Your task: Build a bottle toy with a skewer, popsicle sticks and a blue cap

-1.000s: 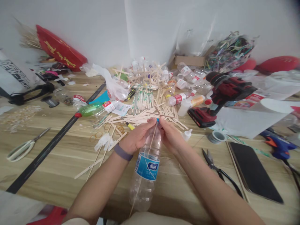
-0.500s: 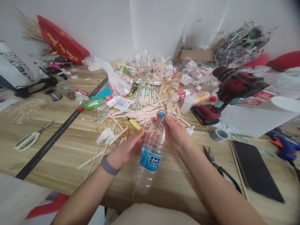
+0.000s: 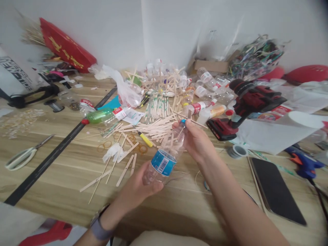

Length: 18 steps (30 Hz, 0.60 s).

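A clear plastic bottle (image 3: 173, 145) with a blue label and blue cap (image 3: 182, 121) is tilted over the table's front, its cap pointing away from me and slightly right. My left hand (image 3: 145, 186) is wrapped round its base. At the neck and cap, my right hand (image 3: 198, 140) has its fingers closed. A thin wooden stick (image 3: 200, 124) crosses beside the cap, with a short flat wooden piece (image 3: 189, 114) standing up by the fingertips; how they join the cap is hidden. Flat wooden sticks (image 3: 160, 127) lie in a loose pile beyond the bottle.
A yellow-handled cutter (image 3: 145, 139) and rubber bands (image 3: 142, 148) lie beyond my hands. Left are scissors (image 3: 24, 157) and a green bottle (image 3: 99, 116). Right are a red drill (image 3: 252, 102), a phone (image 3: 278, 191) and a blue glue gun (image 3: 303, 162). Several bottles crowd the back.
My left hand has slid from the bottle's upper part down to its base. The bottle has turned, its barcode now facing me, and tilts more. My right hand stays at the cap.
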Tool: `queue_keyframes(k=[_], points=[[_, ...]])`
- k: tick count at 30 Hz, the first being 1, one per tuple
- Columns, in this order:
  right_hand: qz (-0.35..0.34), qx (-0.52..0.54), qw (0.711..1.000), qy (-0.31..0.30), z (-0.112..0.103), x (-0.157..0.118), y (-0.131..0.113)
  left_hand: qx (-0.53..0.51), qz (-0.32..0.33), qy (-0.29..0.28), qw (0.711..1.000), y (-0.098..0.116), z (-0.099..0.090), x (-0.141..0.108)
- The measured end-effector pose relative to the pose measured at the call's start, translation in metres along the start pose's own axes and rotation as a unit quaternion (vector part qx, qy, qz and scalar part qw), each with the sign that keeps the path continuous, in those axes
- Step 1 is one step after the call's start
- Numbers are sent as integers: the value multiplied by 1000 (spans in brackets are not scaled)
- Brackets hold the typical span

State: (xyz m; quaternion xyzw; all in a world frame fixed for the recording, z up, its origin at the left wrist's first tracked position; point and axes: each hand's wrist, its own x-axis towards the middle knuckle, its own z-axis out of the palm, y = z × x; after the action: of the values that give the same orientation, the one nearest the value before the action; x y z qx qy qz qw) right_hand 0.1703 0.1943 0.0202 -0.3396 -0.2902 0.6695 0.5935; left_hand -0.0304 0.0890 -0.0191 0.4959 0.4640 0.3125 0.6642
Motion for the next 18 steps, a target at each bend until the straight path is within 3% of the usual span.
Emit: queue_keyframes(k=[3, 6, 9, 12, 15, 18], points=[[7, 7, 1000, 5, -3, 0, 1, 30, -18, 25, 999, 4, 2, -4], [23, 23, 999, -28, -2, -1, 0, -72, -48, -65, 994, -3, 0, -6], [41, 64, 993, -94, 0, -4, 0, -192, -88, -158, 965, -16, -3, -6], [43, 74, 991, -100, 0, -3, 0, -230, -112, -186, 949, -20, -2, -5], [50, 55, 995, -73, -1, 0, 1, -145, -96, -138, 975, -8, 4, -6], [57, 37, 997, -48, -3, 3, 2, 30, -53, 13, 998, 10, 8, -10]])
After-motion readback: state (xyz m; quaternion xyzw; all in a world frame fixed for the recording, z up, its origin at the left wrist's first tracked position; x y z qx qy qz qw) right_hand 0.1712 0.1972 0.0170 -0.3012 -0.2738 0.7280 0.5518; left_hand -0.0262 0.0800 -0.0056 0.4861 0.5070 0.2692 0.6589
